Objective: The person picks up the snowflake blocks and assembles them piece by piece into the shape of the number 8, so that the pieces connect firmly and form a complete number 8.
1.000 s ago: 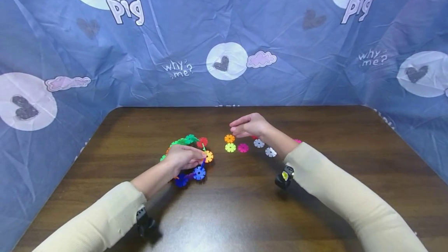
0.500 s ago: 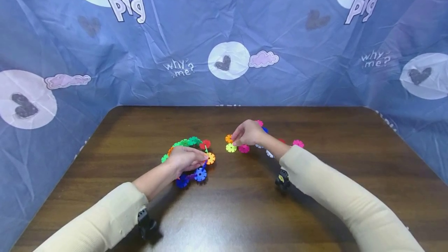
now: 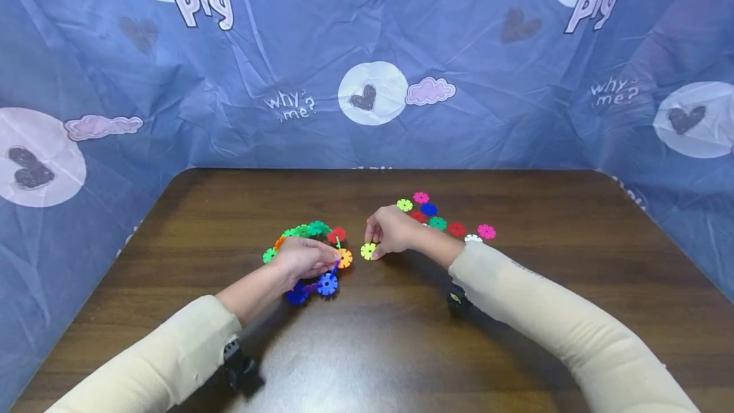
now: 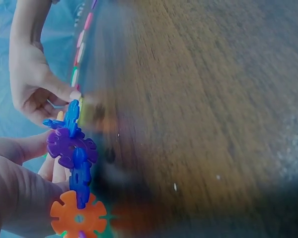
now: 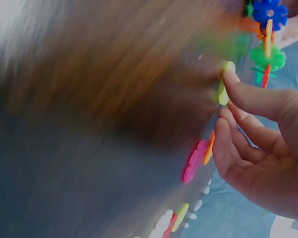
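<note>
Nearest, two cream fabric sleeves (image 3: 166,352) reach over the brown wood-grain counter (image 3: 367,349). A many-coloured chain of slotted, plastic-looking flower discs (image 3: 327,284) bends about the left hand (image 3: 304,257), whose thumb and fingers pinch it beside an orange slotted disc (image 3: 345,259). Neighbouring discs sit crosswise, some face-on, some edge-on. The chain's long axis is a curve, along the hand's far side, down its right and back along its near side — whether it closes is hidden.

Slightly farther, right of the chain and apart from it, the right hand (image 3: 392,229) pinches a round yellow-green flower disc (image 3: 368,252) by its rim, on the counter or just above it — I cannot tell which. Being round, it has no long axis; its flat face points up. Doing this well probably calls for a light rim pinch that leaves the slots uncovered, with the chain steadied near its orange disc against twisting.

Beyond lie loose flower discs (image 3: 438,223) in pink, red, blue and green, then a blue printed fabric backdrop (image 3: 470,139).
</note>
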`<state>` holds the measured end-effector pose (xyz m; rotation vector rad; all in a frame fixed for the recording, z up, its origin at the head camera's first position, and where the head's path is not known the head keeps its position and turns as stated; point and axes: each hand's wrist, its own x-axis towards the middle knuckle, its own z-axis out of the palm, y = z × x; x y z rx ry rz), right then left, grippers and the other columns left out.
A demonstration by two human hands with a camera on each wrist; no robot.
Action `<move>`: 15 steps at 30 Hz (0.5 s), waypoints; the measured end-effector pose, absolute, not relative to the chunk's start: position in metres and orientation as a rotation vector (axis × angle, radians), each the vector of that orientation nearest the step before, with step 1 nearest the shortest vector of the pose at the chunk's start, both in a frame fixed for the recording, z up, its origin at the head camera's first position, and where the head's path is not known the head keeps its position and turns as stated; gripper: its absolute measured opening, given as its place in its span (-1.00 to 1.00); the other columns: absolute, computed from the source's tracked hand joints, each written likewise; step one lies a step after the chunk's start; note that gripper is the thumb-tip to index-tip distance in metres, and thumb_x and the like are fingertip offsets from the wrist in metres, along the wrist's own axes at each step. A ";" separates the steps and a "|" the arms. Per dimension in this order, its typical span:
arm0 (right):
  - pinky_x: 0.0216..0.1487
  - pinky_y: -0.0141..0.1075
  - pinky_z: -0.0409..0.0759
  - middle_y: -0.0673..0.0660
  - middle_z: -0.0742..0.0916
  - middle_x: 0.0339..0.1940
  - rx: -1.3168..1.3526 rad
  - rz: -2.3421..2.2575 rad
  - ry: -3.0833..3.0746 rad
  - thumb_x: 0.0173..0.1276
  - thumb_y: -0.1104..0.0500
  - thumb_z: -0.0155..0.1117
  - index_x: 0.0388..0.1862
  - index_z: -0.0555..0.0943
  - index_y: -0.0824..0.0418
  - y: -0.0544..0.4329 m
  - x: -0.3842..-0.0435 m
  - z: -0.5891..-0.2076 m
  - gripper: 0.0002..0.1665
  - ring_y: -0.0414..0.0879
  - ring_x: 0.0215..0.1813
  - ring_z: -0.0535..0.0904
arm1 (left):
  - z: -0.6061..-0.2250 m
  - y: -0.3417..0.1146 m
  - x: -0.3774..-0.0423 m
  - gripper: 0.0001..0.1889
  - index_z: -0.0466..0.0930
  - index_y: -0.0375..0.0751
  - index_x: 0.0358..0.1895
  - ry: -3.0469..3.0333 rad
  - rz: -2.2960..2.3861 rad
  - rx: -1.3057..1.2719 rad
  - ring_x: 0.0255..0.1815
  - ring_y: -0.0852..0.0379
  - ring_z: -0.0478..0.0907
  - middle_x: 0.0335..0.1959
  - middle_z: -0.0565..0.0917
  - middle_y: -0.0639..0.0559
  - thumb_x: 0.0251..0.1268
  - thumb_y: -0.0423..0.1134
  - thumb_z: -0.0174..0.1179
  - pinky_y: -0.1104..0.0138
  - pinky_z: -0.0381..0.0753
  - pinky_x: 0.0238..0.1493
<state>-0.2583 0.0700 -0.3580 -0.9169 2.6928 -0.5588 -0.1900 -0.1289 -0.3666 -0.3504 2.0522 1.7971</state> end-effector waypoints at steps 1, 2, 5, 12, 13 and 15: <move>-0.39 -0.54 0.50 0.08 0.73 -0.48 -0.916 -0.571 2.686 -0.09 0.19 0.62 -0.45 0.70 0.22 0.069 -0.258 -0.357 -0.74 -0.27 -0.44 0.54 | -0.366 -0.129 -0.190 -0.74 0.62 -0.52 -0.10 2.054 1.791 -0.348 -0.57 0.38 0.59 -0.64 0.66 0.19 0.16 -0.43 0.29 0.54 0.62 -0.42; -0.40 -0.53 0.50 0.08 0.73 -0.50 -0.916 -0.603 2.678 -0.10 0.19 0.62 -0.47 0.69 0.22 0.069 -0.257 -0.356 -0.74 -0.28 -0.46 0.54 | -0.366 -0.129 -0.191 -0.74 0.62 -0.51 -0.09 2.057 1.783 -0.343 -0.57 0.37 0.59 -0.64 0.66 0.19 0.16 -0.43 0.28 0.54 0.62 -0.41; -0.45 -0.51 0.55 0.12 0.76 -0.54 -0.911 -0.799 2.638 -0.07 0.24 0.60 -0.50 0.68 0.25 0.069 -0.256 -0.355 -0.77 -0.30 -0.54 0.56 | -0.365 -0.130 -0.190 -0.73 0.62 -0.51 -0.08 2.066 1.760 -0.334 -0.55 0.37 0.60 -0.63 0.67 0.20 0.17 -0.42 0.28 0.52 0.63 -0.39; -0.41 -0.46 0.63 0.17 0.81 -0.45 -1.009 -1.163 2.556 0.03 0.27 0.52 -0.38 0.77 0.28 0.076 -0.251 -0.361 -0.85 -0.31 -0.48 0.66 | -0.360 -0.131 -0.186 -0.71 0.61 -0.55 -0.07 2.073 1.763 -0.296 -0.53 0.37 0.62 -0.60 0.69 0.18 0.17 -0.42 0.29 0.50 0.66 -0.36; -0.37 -0.46 0.65 0.17 0.81 -0.44 -1.029 -1.184 2.544 0.03 0.27 0.52 -0.38 0.77 0.28 0.076 -0.250 -0.361 -0.85 -0.29 -0.45 0.68 | -0.359 -0.131 -0.185 -0.70 0.61 -0.56 -0.06 2.077 1.759 -0.288 -0.52 0.38 0.62 -0.59 0.69 0.18 0.17 -0.42 0.29 0.51 0.65 -0.36; -0.31 -0.46 0.67 0.18 0.81 -0.41 -1.067 -1.223 2.511 0.04 0.27 0.51 -0.38 0.77 0.28 0.077 -0.247 -0.362 -0.86 -0.25 -0.40 0.71 | -0.356 -0.131 -0.183 -0.69 0.60 -0.56 -0.05 2.084 1.747 -0.266 -0.51 0.38 0.63 -0.58 0.70 0.17 0.18 -0.41 0.29 0.51 0.65 -0.36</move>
